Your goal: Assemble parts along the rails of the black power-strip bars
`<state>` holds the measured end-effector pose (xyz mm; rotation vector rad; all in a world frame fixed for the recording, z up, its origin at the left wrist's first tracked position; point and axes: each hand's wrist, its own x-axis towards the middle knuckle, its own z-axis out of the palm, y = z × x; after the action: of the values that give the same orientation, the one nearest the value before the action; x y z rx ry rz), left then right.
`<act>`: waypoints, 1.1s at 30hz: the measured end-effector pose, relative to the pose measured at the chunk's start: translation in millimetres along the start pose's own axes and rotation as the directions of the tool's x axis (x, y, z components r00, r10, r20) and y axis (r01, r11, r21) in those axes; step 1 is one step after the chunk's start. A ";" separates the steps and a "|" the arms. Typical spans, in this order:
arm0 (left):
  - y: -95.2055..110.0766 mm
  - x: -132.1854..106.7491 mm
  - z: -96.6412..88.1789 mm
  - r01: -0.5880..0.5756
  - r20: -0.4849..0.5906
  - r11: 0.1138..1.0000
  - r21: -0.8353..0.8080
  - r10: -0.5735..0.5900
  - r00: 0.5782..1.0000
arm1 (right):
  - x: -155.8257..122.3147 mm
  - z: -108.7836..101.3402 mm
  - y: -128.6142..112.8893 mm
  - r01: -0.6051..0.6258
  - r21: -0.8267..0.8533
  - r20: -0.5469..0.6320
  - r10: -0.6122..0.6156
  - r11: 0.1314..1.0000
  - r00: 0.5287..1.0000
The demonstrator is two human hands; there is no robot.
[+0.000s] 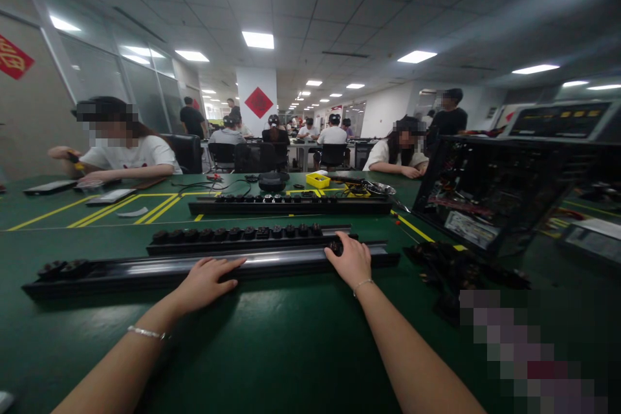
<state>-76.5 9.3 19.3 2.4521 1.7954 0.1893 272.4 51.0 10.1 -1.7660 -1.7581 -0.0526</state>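
A long black channel with a shiny inner strip lies across the green table in front of me. Two dark round pieces sit at its left end. My left hand rests flat at the channel's near edge, fingers stretched to the right, holding nothing. At the right part of the channel, my right hand has its thumb and fingers closed about a small black part, mostly hidden by the fingers. Just behind lies a second black channel with several black knob-like pieces in a row.
A third loaded channel lies farther back, near a yellow tray. To the right stand an opened computer case and a heap of black parts. Co-workers sit across the table at the left and right.
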 end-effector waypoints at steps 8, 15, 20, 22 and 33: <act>-2.4 -0.1 1.3 -0.003 0.008 1.000 -0.012 0.003 1.000 | 1.4 -4.4 -5.5 -0.079 -0.012 0.075 0.080 0.997 0.994; -1.2 0.0 1.4 0.014 0.007 1.000 0.001 -0.014 1.000 | 1.0 -3.1 -5.7 -0.089 0.007 0.038 0.089 0.996 0.995; -1.1 0.3 1.9 0.018 0.003 1.000 -0.001 -0.018 1.000 | 1.3 -2.5 -5.0 -0.084 -0.001 0.020 0.084 0.996 0.996; -1.3 0.2 1.8 0.020 0.005 1.000 -0.004 -0.020 1.000 | 1.8 -2.4 -4.7 -0.087 -0.007 0.020 0.087 0.996 0.996; -6.2 1.8 4.5 0.007 0.002 1.000 -0.005 -0.007 1.000 | 1.6 -4.3 -0.8 -0.114 -0.034 0.012 0.115 0.993 0.993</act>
<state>-81.1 12.9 13.9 2.4411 1.8004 0.1912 273.5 50.4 14.6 -1.8925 -1.6712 -0.0212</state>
